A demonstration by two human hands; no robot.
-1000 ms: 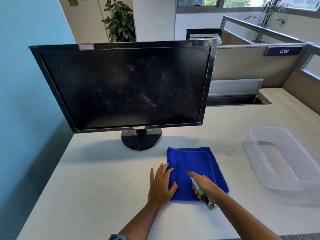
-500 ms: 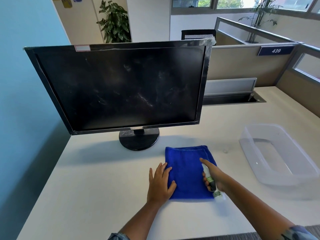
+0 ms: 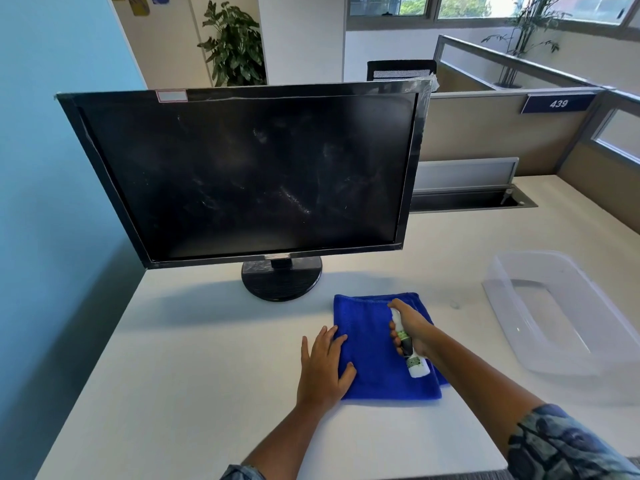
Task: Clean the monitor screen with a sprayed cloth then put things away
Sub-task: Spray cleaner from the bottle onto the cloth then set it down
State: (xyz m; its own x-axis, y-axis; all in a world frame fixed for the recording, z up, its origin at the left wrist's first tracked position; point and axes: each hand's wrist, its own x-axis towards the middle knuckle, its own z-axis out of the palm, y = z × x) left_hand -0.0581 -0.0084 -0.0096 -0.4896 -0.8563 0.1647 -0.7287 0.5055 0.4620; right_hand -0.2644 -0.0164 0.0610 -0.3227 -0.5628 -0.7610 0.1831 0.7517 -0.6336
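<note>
Blue cloth [image 3: 375, 348] lies before the monitor [image 3: 242, 174]; my left hand [image 3: 323, 367] presses it flat, fingers spread, my right hand [image 3: 414, 329] grips the bottle [image 3: 408, 348] above it. Clear bin [image 3: 561, 313] sits right.

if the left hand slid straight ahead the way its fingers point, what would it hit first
Probably the monitor's round base. The left hand lies flat on the blue cloth's left edge, fingers pointing up-desk; bare desk lies between, though depth is unclear.
</note>
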